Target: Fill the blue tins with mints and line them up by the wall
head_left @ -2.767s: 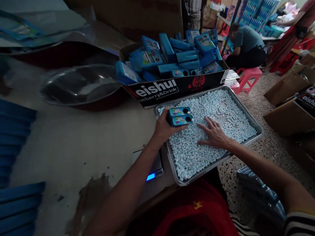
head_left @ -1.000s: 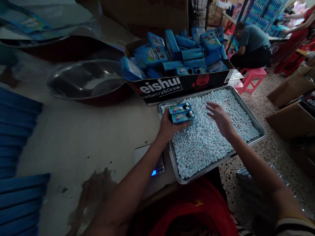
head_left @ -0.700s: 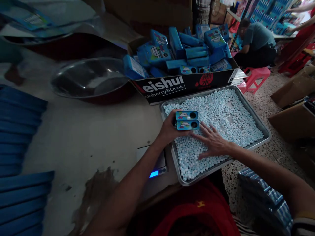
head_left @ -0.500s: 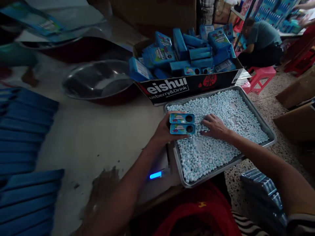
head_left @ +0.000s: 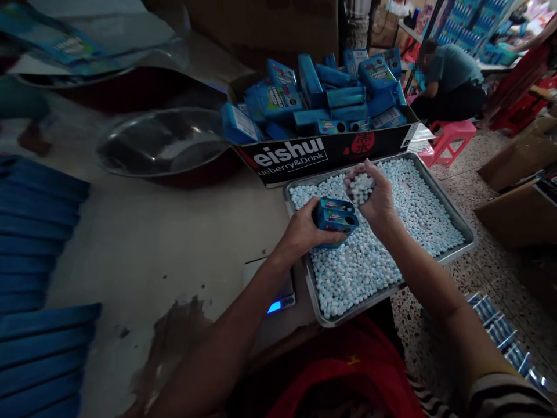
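Two small blue boxes [head_left: 334, 222] stand side by side in my left hand [head_left: 302, 231], each with a round hole in its top face. My right hand [head_left: 379, 200] is turned palm up and cups a heap of pale blue and white candies [head_left: 362, 188], just to the right of the boxes and above the tray. The metal tray [head_left: 469, 237] below both hands holds a wide layer of the same small candies. Behind it stands a black carton [head_left: 335, 150] full of blue boxes.
A digital scale [head_left: 287, 302] with a lit display lies under my left forearm. Metal bowls [head_left: 161, 142] stand at the back left. Stacked blue boxes [head_left: 39, 232] line the left edge. A person [head_left: 452, 72] sits bent forward at the back right, near a pink stool [head_left: 455, 136].
My right hand has come up out of the candies, turned palm up with a heap in it. My left hand has tilted the two boxes, showing their sides. The view has shifted slightly.
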`<state>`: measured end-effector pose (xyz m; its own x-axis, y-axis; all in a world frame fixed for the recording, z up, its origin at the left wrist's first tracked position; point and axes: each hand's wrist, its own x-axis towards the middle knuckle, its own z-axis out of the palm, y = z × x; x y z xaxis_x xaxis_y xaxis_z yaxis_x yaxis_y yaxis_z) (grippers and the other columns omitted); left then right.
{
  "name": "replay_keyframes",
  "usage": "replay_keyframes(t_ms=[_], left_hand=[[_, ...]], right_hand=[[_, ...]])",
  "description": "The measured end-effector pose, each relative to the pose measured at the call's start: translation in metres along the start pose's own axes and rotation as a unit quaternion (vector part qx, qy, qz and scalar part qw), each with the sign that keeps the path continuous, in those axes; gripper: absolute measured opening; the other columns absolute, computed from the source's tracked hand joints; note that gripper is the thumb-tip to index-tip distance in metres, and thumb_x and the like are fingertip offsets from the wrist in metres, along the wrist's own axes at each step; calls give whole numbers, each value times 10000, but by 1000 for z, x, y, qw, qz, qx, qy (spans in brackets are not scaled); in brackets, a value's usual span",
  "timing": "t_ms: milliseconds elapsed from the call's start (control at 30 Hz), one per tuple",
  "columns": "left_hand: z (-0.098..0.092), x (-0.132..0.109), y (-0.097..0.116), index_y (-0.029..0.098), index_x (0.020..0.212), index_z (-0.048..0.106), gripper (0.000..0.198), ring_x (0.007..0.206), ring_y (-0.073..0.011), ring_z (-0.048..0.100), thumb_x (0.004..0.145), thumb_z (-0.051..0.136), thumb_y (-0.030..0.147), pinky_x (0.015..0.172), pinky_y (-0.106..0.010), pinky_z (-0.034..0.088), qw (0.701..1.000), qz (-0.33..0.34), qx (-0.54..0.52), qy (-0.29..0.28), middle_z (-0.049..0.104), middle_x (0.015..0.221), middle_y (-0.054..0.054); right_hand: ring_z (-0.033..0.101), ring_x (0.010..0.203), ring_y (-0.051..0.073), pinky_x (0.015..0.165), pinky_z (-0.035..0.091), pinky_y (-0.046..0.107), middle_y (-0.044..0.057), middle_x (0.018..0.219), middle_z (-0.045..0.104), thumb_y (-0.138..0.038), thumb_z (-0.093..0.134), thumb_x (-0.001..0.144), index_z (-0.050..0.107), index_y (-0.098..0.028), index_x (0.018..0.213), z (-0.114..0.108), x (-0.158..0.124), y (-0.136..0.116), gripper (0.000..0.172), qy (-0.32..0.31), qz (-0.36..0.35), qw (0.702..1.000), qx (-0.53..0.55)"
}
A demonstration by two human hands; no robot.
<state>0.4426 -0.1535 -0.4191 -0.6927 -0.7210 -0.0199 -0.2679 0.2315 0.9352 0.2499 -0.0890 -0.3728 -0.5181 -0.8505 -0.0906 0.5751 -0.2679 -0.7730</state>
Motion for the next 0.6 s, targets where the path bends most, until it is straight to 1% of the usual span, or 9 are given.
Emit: replay_keyframes(t_ms=[100,200,300,367,433,500,567,600], left_hand=[[-1,0,2,212,1164,667,855,1092,-346,748,484,1090,513,935,-424,633,1000,5,-20,-1,751,1090,-57],[-2,0,2,206,1153,671,841,1073,-333,744,483,1095,486,921,-412,632,999,-1,-39,-11,754,1092,-59],[1,1,1,211,1153,665,826,1066,-322,740,497,1090,479,932,-413,629,999,-6,-51,-18,752,1091,-47],[4,2,0,214,1162,660,810,1067,-312,736,522,1081,479,943,-414,626,998,-1,-54,-12,745,1091,-37],[9,3,-1,216,1175,656,814,1072,-305,733,528,1079,472,966,-426,622,999,13,-50,1,741,1098,-34],[12,6,-3,222,1199,652,843,1074,-307,732,518,1084,465,996,-454,617,998,31,-44,9,743,1107,-35],[12,8,-7,229,1205,650,854,1066,-315,737,511,1088,462,1020,-495,615,998,48,-41,19,749,1103,-34],[12,10,-10,232,1200,650,849,1071,-321,739,511,1089,462,1038,-521,613,997,56,-39,34,750,1098,-33]], right_hand=[[629,797,151,619,476,268,1,841,657,-569,857,866,634,-248,839,14,-7,1,392,-17,-23,999,-18],[608,771,134,611,464,264,-5,856,652,-583,869,874,649,-248,841,16,-7,2,402,-32,-47,998,-30],[581,726,139,585,449,278,-1,826,625,-678,792,929,641,-262,818,17,-5,0,457,-44,-62,995,-62],[591,735,165,609,487,301,12,790,617,-773,688,964,643,-275,799,20,-6,-1,527,-44,-72,993,-81],[630,774,193,684,551,333,28,771,636,-858,597,969,660,-282,794,23,-9,-2,605,-44,-82,991,-93],[687,842,221,802,602,376,45,789,679,-923,519,962,687,-280,811,22,-14,-2,682,-52,-92,988,-109],[746,992,258,941,614,428,71,899,753,-964,424,968,727,-276,886,12,-18,-4,757,-67,-100,983,-137],[757,1107,279,1012,604,459,85,1010,791,-974,367,976,750,-279,960,3,-20,-6,794,-75,-105,979,-158]])
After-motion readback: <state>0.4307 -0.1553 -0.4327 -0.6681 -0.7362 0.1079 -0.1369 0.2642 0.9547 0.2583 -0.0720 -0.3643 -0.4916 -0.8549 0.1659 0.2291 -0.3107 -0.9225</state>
